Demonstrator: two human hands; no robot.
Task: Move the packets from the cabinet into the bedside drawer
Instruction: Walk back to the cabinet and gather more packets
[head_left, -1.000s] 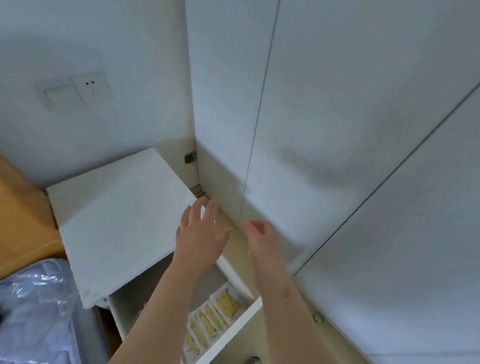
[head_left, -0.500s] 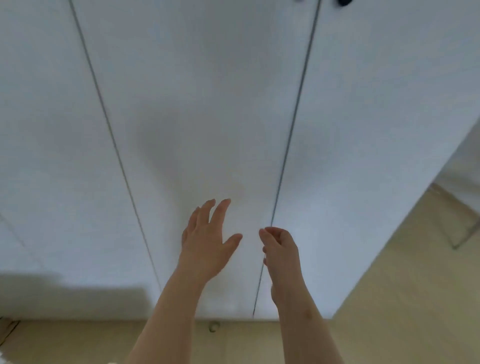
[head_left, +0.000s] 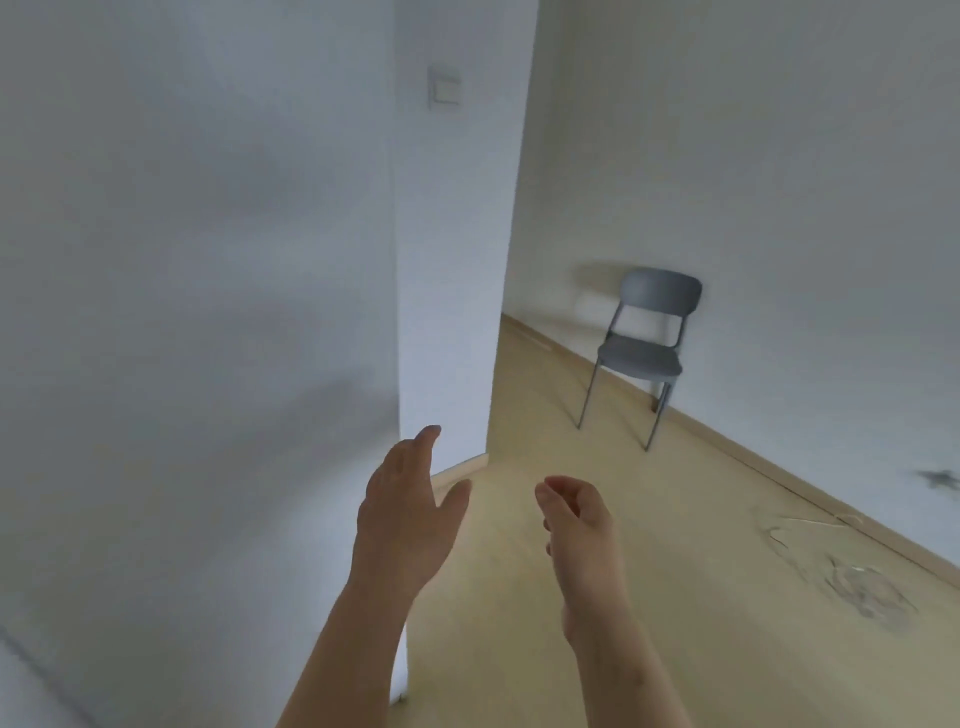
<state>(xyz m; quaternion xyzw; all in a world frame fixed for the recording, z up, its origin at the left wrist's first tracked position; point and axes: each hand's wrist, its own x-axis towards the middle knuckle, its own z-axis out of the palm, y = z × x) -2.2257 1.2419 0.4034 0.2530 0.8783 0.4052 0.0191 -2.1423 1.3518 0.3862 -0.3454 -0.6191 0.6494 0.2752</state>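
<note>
Both empty: left hand (head_left: 405, 519) flat, fingers straight; right hand (head_left: 582, 525) loosely curled round nothing. No packets, cabinet or drawer in sight, only a grey chair (head_left: 644, 353) far right. Packets are probably light, crinkly and slippery: pinch an edge.

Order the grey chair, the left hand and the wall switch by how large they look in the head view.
1. grey chair and left hand: about alike; the hand is much nearer the camera, so I do not rank them.
2. wall switch: plainly the smallest.
</note>
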